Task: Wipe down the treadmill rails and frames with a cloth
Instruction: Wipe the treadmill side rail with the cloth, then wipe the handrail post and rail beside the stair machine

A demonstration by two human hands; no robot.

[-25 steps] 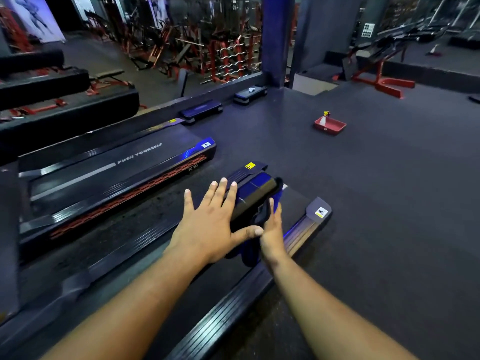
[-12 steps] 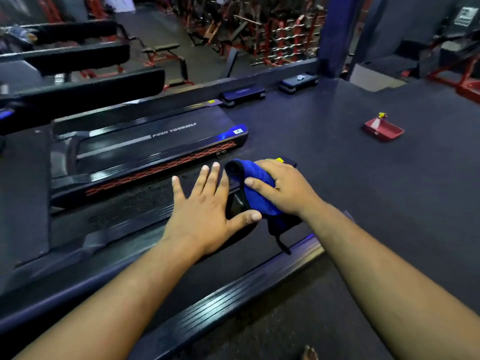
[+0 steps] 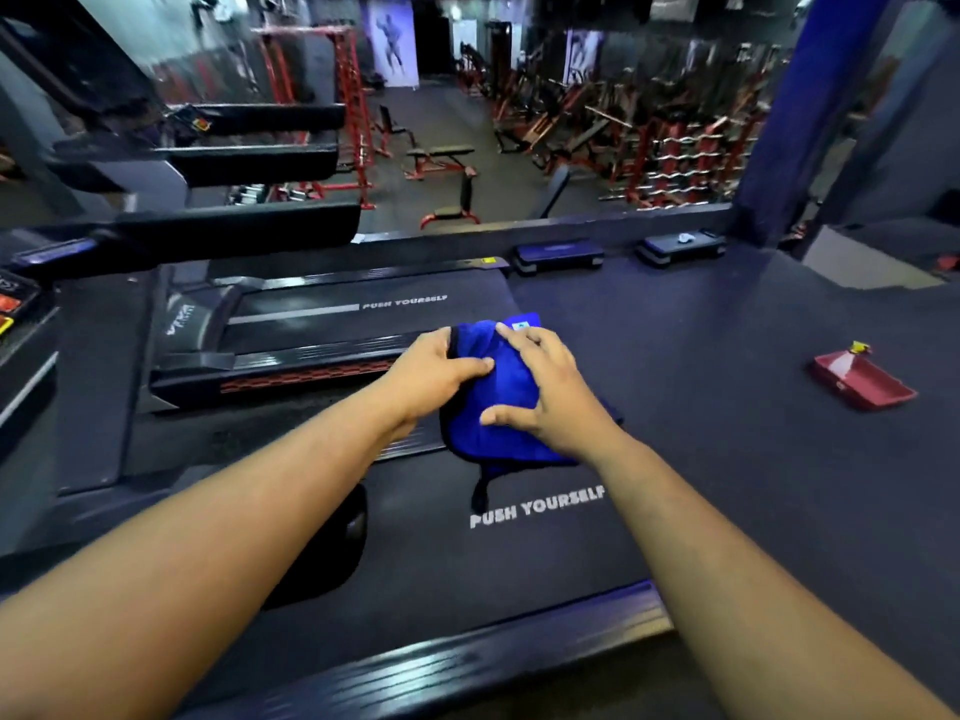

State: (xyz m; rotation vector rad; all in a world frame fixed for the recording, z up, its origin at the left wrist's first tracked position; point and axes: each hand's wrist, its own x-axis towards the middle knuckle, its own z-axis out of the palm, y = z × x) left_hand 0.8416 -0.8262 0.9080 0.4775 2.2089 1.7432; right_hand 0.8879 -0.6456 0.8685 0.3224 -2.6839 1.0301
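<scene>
A blue cloth [image 3: 506, 407] lies bunched over the rear end of the near treadmill [image 3: 519, 563], whose black belt reads PUSH YOURSELF. My left hand [image 3: 436, 368] grips the cloth's left edge, thumb laid across the top. My right hand [image 3: 553, 394] lies on top of the cloth with its fingers spread and curved over it. A dark strap of the cloth hangs down onto the belt. The near side rail [image 3: 493, 652] runs across the bottom. The cloth covers the treadmill's rear end cap.
A second treadmill [image 3: 322, 324] lies parallel just beyond, its handrails and console at the left. A red tray [image 3: 862, 384] sits on the dark floor at the right. Two step platforms [image 3: 558, 252] line the ledge, beside a blue pillar [image 3: 795, 122]. Gym machines fill the background.
My left hand has left the treadmill end and taken hold of the cloth's left edge. My right hand stays on the cloth. The camera has swung so the near belt faces me.
</scene>
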